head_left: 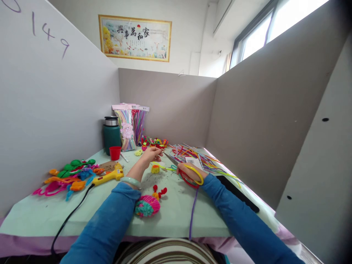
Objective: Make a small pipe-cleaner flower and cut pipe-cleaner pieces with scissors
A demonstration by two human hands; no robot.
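My right hand (pixel 189 171) is closed round scissors (pixel 171 159) with a yellow and a red handle, their blades pointing left toward my other hand. The fingers of my left hand (pixel 152 154) are pinched together close to the blade tips; whatever they hold is too small to make out. Below my left hand stands a small yellow and orange pipe-cleaner pot (pixel 155 168). A pink and turquoise fuzzy ball (pixel 147 205) lies beside my left forearm, with a little orange and red piece (pixel 158 192) behind it. A purple pipe cleaner (pixel 193 212) runs from below my right hand to the table's front edge.
A yellow glue gun (pixel 108 177) and coloured pipe-cleaner shapes (pixel 74 176) lie at left. Behind are a green bottle (pixel 112 136), red cup (pixel 115 153) and bagged pipe cleaners (pixel 127 128). Loose pipe cleaners (pixel 206 159) and a black flat object (pixel 238 193) are at right.
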